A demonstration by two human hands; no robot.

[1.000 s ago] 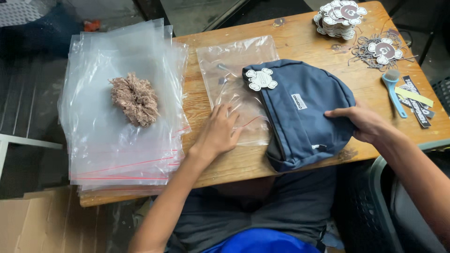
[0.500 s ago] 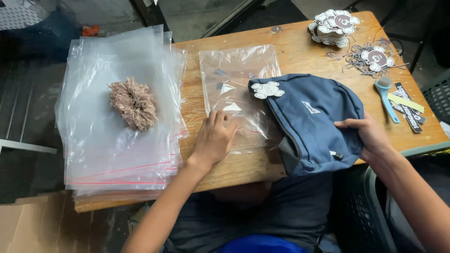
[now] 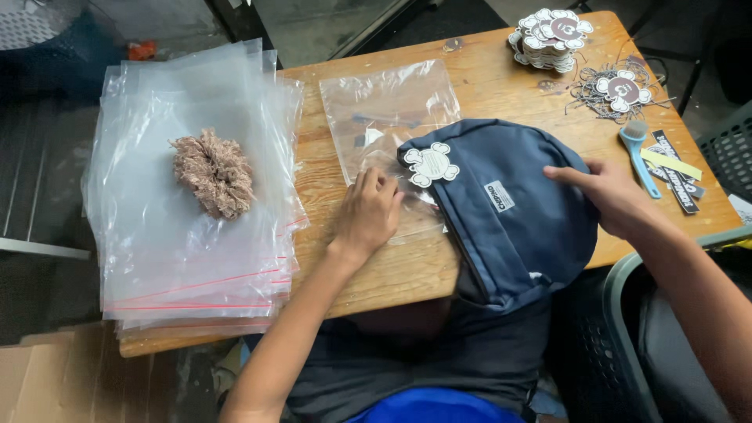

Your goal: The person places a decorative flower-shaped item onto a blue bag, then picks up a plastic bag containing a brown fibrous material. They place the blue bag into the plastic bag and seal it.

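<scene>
Under right hand [image 3: 607,196]: navy bag [image 3: 517,227]

Backpack [image 3: 517,219] sits at table [image 3: 501,86] ctr-right, lower end hanging off the near edge at 6 o'clock. Single zip bag [image 3: 392,133] lies at its 10 o'clock, partly under it. Left hand [image 3: 368,215] on that bag; right hand [image 3: 607,196] on backpack's 3 o'clock side. Hang tag [image 3: 431,164] on backpack top-left. Zip-bag stack [image 3: 196,251] at 9 o'clock, fibre wad [image 3: 213,174] on it. Tag pile [image 3: 552,37] at 1 o'clock, strung tags [image 3: 619,90] just below, scoop [image 3: 638,153] at 3.
</scene>
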